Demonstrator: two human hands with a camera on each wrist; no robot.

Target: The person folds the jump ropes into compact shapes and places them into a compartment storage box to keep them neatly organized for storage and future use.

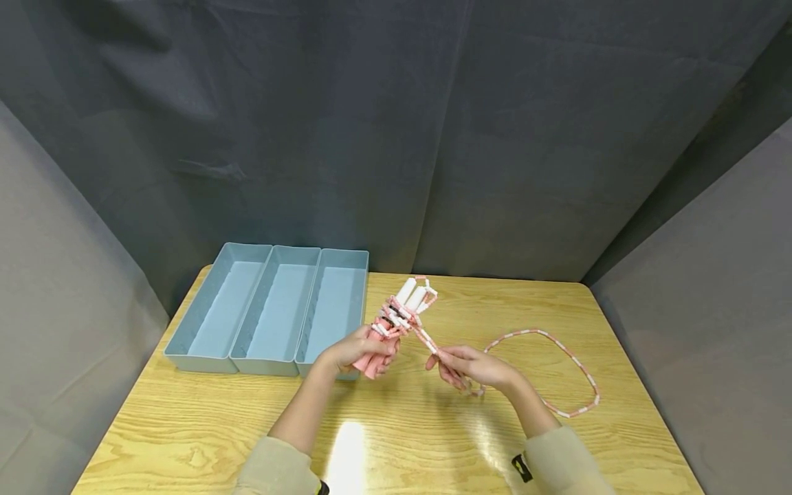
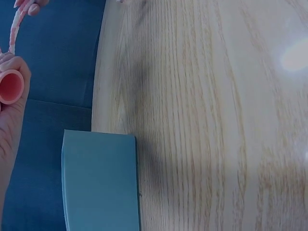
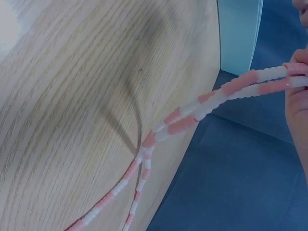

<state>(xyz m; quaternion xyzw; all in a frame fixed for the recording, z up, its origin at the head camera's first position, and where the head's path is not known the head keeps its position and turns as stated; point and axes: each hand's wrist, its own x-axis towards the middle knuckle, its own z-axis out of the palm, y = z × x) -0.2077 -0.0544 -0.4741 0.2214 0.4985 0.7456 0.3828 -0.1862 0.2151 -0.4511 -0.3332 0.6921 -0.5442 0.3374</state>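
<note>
My left hand (image 1: 359, 350) grips the pink handles (image 1: 376, 357) of a pink-and-white beaded jump rope, held tilted above the wooden table (image 1: 247, 426). Several turns of the rope (image 1: 402, 317) are wound round the handles. My right hand (image 1: 460, 366) pinches the doubled strand (image 3: 231, 91) just right of the bundle. The loose remainder of the rope (image 1: 575, 385) lies in a loop on the table to the right. In the left wrist view only the handle end (image 2: 10, 86) and part of the palm show at the left edge.
A light blue tray (image 1: 272, 309) with three long compartments stands at the table's back left, close to my left hand. Dark cloth walls surround the table on three sides.
</note>
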